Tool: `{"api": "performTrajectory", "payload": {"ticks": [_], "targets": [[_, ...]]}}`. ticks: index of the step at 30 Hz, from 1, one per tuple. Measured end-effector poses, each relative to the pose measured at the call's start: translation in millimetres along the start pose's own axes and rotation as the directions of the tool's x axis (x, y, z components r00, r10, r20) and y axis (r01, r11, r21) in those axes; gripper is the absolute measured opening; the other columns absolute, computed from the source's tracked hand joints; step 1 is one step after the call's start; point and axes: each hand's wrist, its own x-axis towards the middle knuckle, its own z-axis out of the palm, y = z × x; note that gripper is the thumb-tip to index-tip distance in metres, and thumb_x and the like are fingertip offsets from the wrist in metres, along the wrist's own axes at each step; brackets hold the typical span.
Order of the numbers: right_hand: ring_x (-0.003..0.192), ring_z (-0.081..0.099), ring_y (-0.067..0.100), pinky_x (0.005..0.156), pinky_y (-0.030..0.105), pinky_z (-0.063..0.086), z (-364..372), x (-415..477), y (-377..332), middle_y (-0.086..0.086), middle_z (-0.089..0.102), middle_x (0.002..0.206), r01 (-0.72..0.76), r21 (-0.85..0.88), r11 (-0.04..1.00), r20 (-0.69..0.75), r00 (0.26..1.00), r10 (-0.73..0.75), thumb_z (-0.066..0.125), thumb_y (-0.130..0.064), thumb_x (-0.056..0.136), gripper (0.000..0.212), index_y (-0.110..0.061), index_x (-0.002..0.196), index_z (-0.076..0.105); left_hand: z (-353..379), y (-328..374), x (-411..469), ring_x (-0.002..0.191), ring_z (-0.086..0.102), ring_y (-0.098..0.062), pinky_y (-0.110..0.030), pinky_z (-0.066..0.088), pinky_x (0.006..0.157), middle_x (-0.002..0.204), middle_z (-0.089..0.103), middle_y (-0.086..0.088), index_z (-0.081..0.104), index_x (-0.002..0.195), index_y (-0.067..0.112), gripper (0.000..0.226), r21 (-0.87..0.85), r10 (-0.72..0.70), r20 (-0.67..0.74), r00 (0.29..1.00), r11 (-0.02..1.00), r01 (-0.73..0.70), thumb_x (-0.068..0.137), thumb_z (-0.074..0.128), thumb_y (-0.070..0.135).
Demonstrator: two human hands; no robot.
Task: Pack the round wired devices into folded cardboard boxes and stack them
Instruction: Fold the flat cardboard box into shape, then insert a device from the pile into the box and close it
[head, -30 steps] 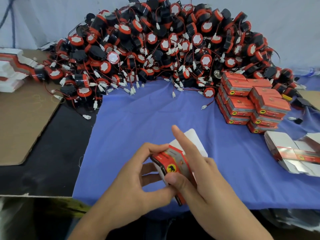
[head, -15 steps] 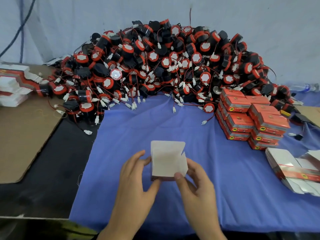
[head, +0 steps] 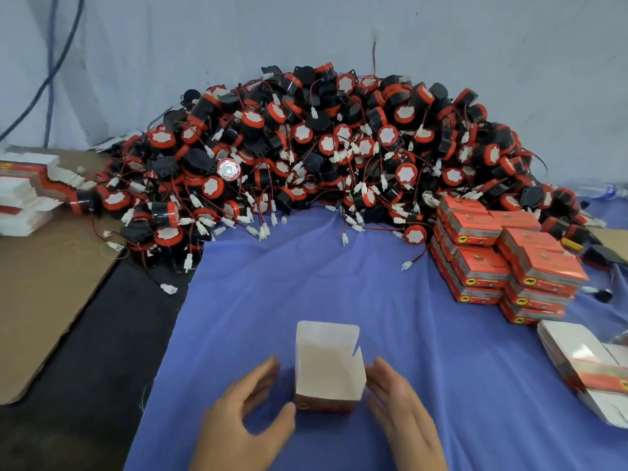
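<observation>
Since it's thin folded card w/ nothing inside yet, the box (head: 328, 367) should handle very light and a bit flimsy: easy to crush or tip, so best held by the side walls low down, near the folded base, not by the loose top flap. It stands upright on the blue cloth (head: 390, 300) over the tabletop, mouth open, white flap up at the back, red printed strip along the front bottom edge.

Left hand (head: 243, 416) sits just beside the box's left wall, thumb tip at or touching the lower front corner; fingers (head: 263, 373) spread and loose, not clamped. Right hand (head: 404, 413) is just beside the right wall, palm facing it, also relaxed, gripping nothing. So the box stands between both hands, bracketed but not really held.

Pile of round wired devices (head: 333, 158) lies well apart, at the back of the cloth. Stack of packed boxes (head: 503, 263) is off to the right, flat unfolded boxes (head: 584, 365) near the right edge. Next job, prob.: fetch one device from the pile.
</observation>
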Motion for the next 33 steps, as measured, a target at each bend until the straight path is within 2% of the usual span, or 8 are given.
{"api": "performTrajectory", "payload": {"ticks": [2, 5, 9, 14, 18, 22, 26, 33], "targets": [[0.116, 0.063, 0.015, 0.105, 0.033, 0.04, -4, 23, -13, 0.005, 0.069, 0.126, -0.202, 0.187, 0.961, 0.104, 0.977, 0.186, 0.027, -0.039, 0.109, 0.047, -0.013, 0.127, 0.062, -5, 4, 15, 0.107, 0.071, -0.001, -0.009, 0.053, 0.087, 0.11, 0.077, 0.015, 0.072, 0.12, 0.018, 0.054, -0.153, -0.017, -0.033, 0.999, 0.988, 0.012, 0.079, 0.075, -0.017], [0.119, 0.066, 0.01, 0.1, 0.03, 0.045, 8, 58, -35, -0.002, 0.073, 0.125, -0.233, 0.257, 0.938, 0.167, 0.967, 0.194, 0.039, -0.049, 0.099, 0.052, -0.017, 0.131, 0.063, -1, 19, 54, 0.112, 0.068, 0.001, -0.007, 0.052, 0.084, 0.116, 0.076, 0.014, 0.071, 0.122, 0.022, 0.044, -0.328, -0.072, -0.044, 0.996, 0.943, 0.054, 0.093, 0.063, -0.01], [0.125, 0.064, 0.015, 0.101, 0.031, 0.049, 51, 119, -59, 0.002, 0.07, 0.129, -0.273, 0.178, 0.945, 0.221, 0.947, 0.232, 0.052, -0.03, 0.105, 0.035, -0.014, 0.135, 0.061, 25, 37, 119, 0.117, 0.06, 0.012, -0.005, 0.048, 0.087, 0.131, 0.066, 0.023, 0.062, 0.136, 0.028, 0.043, -0.275, -0.088, 0.012, 0.996, 0.957, 0.088, 0.1, 0.061, 0.005], [0.139, 0.052, 0.022, 0.11, 0.032, 0.045, 124, 208, -76, 0.011, 0.054, 0.149, -0.283, 0.082, 0.956, 0.284, 0.926, 0.249, 0.05, -0.011, 0.107, 0.048, -0.005, 0.153, 0.042, 62, 44, 210, 0.142, 0.044, -0.009, -0.022, 0.038, 0.108, 0.154, 0.047, 0.006, 0.044, 0.154, 0.014, 0.054, -0.214, -0.136, 0.017, 0.991, 0.967, 0.137, 0.102, 0.048, 0.0], [0.095, 0.065, 0.015, 0.086, 0.031, 0.055, 173, 285, -81, 0.01, 0.066, 0.115, -0.27, 0.047, 0.962, 0.265, 0.932, 0.248, 0.048, -0.007, 0.105, 0.052, -0.012, 0.156, 0.039, 86, 47, 285, 0.109, 0.069, -0.007, -0.019, 0.053, 0.087, 0.108, 0.073, 0.015, 0.07, 0.106, 0.03, 0.042, -0.205, -0.127, -0.018, 0.992, 0.971, 0.121, 0.098, 0.045, -0.004], [0.113, 0.066, 0.034, 0.104, 0.047, 0.051, 210, 351, -76, 0.02, 0.069, 0.119, -0.241, -0.002, 0.971, 0.233, 0.944, 0.235, 0.051, -0.01, 0.104, 0.038, -0.008, 0.142, 0.057, 97, 42, 363, 0.123, 0.063, -0.031, -0.049, 0.05, 0.108, 0.133, 0.066, -0.012, 0.049, 0.147, 0.014, 0.052, -0.262, -0.185, -0.085, 0.979, 0.952, 0.157, 0.098, 0.047, -0.005], [0.115, 0.065, 0.034, 0.105, 0.046, 0.052, 222, 389, -65, 0.023, 0.065, 0.132, -0.193, -0.045, 0.98, 0.236, 0.951, 0.198, 0.047, -0.007, 0.104, 0.036, -0.008, 0.136, 0.061, 97, 32, 410, 0.113, 0.061, -0.025, -0.038, 0.052, 0.098, 0.123, 0.059, -0.002, 0.027, 0.159, 0.029, 0.075, -0.224, -0.218, -0.127, 0.968, 0.957, 0.186, 0.095, 0.05, -0.003], [0.103, 0.071, 0.026, 0.093, 0.041, 0.059, 218, 387, -55, 0.009, 0.074, 0.109, -0.074, 0.019, 0.997, 0.213, 0.975, 0.068, 0.047, -0.007, 0.102, 0.034, -0.022, 0.127, 0.064, 98, 21, 418, 0.087, 0.065, -0.016, -0.035, 0.057, 0.077, 0.104, 0.066, -0.006, 0.036, 0.123, 0.031, 0.053, -0.201, -0.171, -0.213, 0.962, 0.971, 0.128, 0.087, 0.064, 0.005]]}}
